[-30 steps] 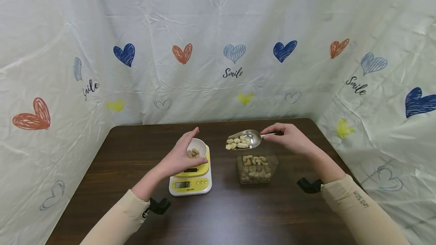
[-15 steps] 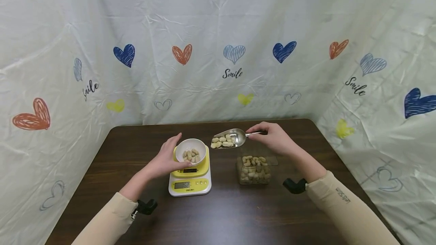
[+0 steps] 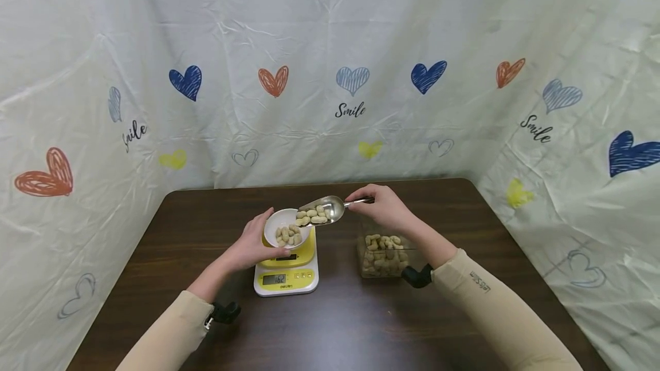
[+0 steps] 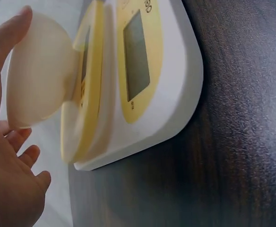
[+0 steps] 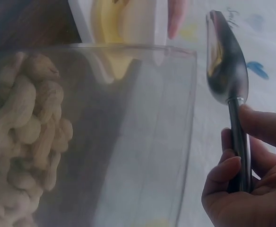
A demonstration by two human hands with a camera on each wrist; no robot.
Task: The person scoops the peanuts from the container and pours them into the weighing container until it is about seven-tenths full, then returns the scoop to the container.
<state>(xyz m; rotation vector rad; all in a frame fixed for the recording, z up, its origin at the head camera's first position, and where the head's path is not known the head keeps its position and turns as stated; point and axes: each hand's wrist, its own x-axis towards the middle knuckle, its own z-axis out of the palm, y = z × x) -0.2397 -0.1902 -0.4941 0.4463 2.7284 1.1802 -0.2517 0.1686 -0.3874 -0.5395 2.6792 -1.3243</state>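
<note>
My left hand [image 3: 252, 247] curves round a small white bowl [image 3: 270, 227], thumb at the near side and fingers at the far left. In the left wrist view the thumb and fingertips lie against the bowl [image 4: 41, 71]. The bowl stands on a yellow and white kitchen scale [image 3: 311, 281] and holds several unshelled peanuts [image 3: 289, 237]. My right hand [image 3: 385, 209] grips the handle of a metal scoop [image 3: 335, 209], seen from its side in the right wrist view. More peanuts [image 3: 313, 216] lie in the scoop, whose front lip overlaps the bowl's right rim.
A clear plastic box [image 3: 362, 271] of peanuts stands right of the scale, below my right forearm. All of it rests on a dark brown wooden table [image 3: 206, 228]. A white curtain [image 3: 309, 22] printed with hearts hangs behind and at both sides.
My right hand has carried the loaded scoop leftward from above the box to the bowl's rim. My left hand has shifted a little left with the bowl, which now shows more fully.
</note>
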